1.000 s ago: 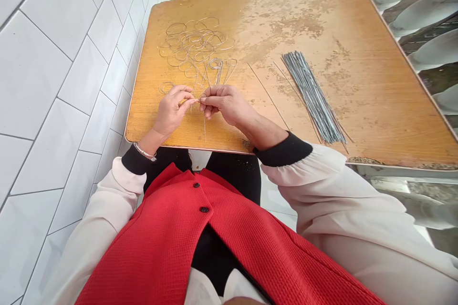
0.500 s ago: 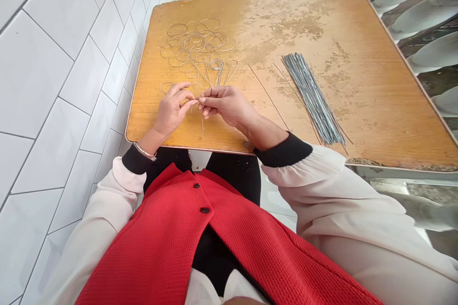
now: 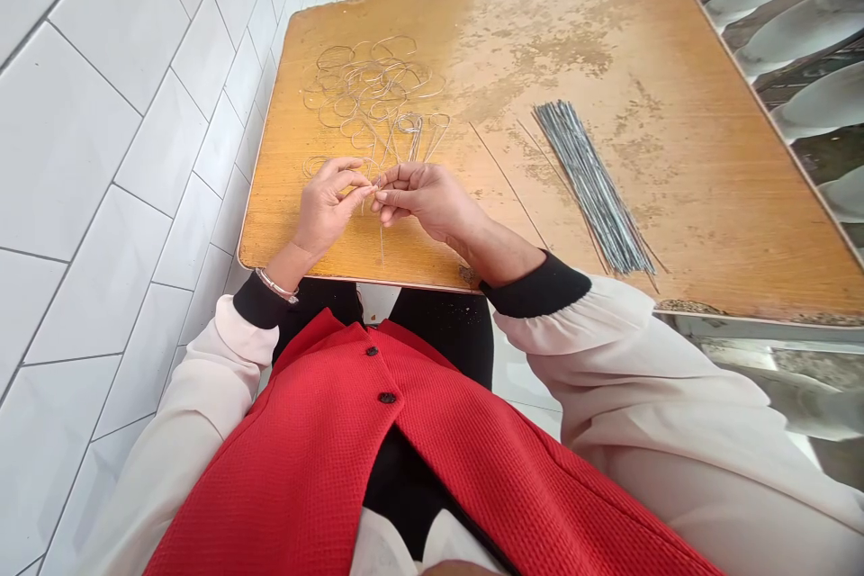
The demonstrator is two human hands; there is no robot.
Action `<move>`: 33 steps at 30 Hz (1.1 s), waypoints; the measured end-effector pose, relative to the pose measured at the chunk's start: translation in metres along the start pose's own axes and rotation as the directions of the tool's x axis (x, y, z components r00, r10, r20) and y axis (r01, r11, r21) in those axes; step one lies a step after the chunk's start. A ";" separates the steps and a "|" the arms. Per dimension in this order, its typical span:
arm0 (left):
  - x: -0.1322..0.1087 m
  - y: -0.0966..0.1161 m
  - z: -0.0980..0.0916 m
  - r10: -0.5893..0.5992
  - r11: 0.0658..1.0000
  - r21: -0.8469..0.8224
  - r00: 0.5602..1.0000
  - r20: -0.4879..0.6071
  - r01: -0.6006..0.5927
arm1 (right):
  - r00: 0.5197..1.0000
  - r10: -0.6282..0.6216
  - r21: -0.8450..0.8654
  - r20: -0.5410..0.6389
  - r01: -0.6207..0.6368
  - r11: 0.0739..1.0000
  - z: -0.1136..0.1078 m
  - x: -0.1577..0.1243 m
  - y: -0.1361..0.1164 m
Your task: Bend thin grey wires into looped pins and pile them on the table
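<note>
Silver wire (image 3: 382,234) pinched between fingers (image 3: 390,191) of left hand (image 3: 326,209) and right hand (image 3: 425,201), near the table's (image 3: 513,45) front edge.

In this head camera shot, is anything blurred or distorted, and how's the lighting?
Head view: the wide lens bows the wall tiles and the edges of the wooden table; lighting is soft and even, without hard shadows; the pinched wire between the left hand and the right hand looks thin, slightly soft.

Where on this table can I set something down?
The wooden tabletop has room beyond the bundle of metal wires, right of the wire loops, and right of the bundle. It is crowded around the loops and between your left hand and right hand.
</note>
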State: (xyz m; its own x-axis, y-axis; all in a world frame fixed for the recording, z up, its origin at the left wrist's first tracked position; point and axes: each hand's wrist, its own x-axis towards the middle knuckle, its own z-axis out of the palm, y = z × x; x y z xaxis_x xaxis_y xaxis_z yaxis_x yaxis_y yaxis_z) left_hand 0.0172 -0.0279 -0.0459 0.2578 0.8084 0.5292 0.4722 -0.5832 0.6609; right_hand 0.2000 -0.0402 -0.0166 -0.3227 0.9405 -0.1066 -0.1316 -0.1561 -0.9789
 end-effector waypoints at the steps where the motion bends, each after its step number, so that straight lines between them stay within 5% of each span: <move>1: 0.000 0.000 0.000 -0.003 1.000 -0.006 1.000 -0.003 0.003 | 1.000 -0.004 0.001 -0.003 0.004 1.000 0.000 0.000 0.000; 13: 0.000 0.001 -0.002 -0.060 0.998 0.015 0.997 0.045 0.059 | 1.000 0.004 0.017 -0.020 -0.003 1.000 -0.001 -0.001 -0.001; 33: 0.004 -0.013 -0.009 0.022 0.995 0.092 0.981 0.190 -0.040 | 1.000 0.021 -0.014 -0.022 -0.022 1.000 -0.002 0.000 0.001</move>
State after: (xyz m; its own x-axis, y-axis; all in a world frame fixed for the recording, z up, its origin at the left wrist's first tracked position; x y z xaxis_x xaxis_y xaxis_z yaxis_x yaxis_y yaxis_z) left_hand 0.0049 -0.0177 -0.0472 0.4237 0.7958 0.4326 0.5373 -0.6053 0.5873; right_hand 0.2015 -0.0393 -0.0182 -0.3047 0.9434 -0.1314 -0.1115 -0.1724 -0.9787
